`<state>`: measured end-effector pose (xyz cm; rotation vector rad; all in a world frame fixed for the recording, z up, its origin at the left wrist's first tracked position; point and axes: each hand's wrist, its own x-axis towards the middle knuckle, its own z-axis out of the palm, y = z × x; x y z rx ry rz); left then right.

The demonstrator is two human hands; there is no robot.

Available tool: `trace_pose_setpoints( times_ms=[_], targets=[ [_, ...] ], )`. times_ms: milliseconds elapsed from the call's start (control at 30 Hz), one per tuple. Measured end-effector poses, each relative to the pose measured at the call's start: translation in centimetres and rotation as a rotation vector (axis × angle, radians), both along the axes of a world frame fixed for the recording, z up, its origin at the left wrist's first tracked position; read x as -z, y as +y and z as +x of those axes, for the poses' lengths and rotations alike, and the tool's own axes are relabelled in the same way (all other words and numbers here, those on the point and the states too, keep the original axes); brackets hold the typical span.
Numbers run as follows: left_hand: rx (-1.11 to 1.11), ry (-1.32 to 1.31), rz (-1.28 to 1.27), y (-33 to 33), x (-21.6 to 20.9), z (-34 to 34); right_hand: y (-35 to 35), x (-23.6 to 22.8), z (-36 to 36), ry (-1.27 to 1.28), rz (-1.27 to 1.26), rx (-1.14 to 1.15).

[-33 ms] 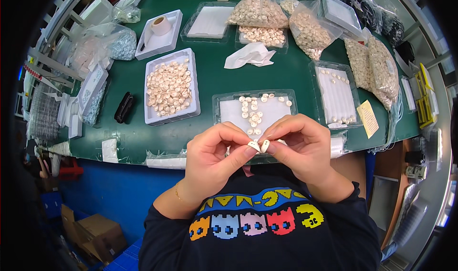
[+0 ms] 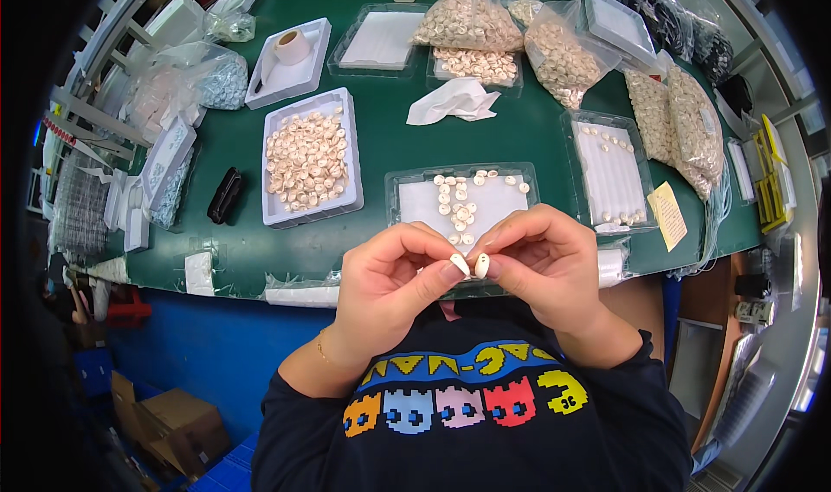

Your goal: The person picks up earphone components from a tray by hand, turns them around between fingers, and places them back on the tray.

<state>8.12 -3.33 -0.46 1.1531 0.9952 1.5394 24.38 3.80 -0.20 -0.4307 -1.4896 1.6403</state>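
My left hand (image 2: 389, 276) pinches a small white rounded piece (image 2: 460, 264) between thumb and forefinger. Facing it, my right hand (image 2: 547, 271) pinches a similar white oval piece (image 2: 482, 266) with a small dark mark. Both pieces are held close together just past the near edge of a clear tray (image 2: 415, 205). A white sheet lines that tray, and several round cream pieces (image 2: 444, 198) lie on it in loose rows. My hands hide part of its near side.
Left of centre, a pale tray (image 2: 353, 167) holds a heap of cream pieces. To the right stands a lined tray (image 2: 616, 176) with a few pieces. Full bags (image 2: 472, 20) sit at the back. A crumpled tissue (image 2: 454, 102) and a black object (image 2: 227, 195) lie on the green table.
My fingers have shifted slightly, and the white piece in my left hand has turned a little. The trays and bags stay where they were.
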Motion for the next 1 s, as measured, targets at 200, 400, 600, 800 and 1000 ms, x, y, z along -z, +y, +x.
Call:
trace_pose_setpoints(
  times_ms=[200, 400, 600, 800, 1000],
  targets=[
    [0.254, -0.498, -0.218, 0.3, 0.8, -0.1, 0.7, 0.3, 0.3, 0.183, -0.432, -0.255],
    [0.35, -0.617, -0.215, 0.5, 1.0, 0.1, 0.9, 0.4, 0.2, 0.294, -0.616, -0.372],
    [0.349, -0.624, -0.203, 0.5, 0.9, 0.2, 0.9, 0.7, 0.2, 0.317, -0.706, -0.43],
    [0.324, -0.556, -0.131, 0.4, 0.6, 0.3, 0.8, 0.9, 0.2, 0.326, -0.743, -0.453],
    [0.31, -0.553, -0.177, 0.3, 0.3, 0.0, 0.9, 0.9, 0.1, 0.324, -0.773, -0.46]
  ],
)
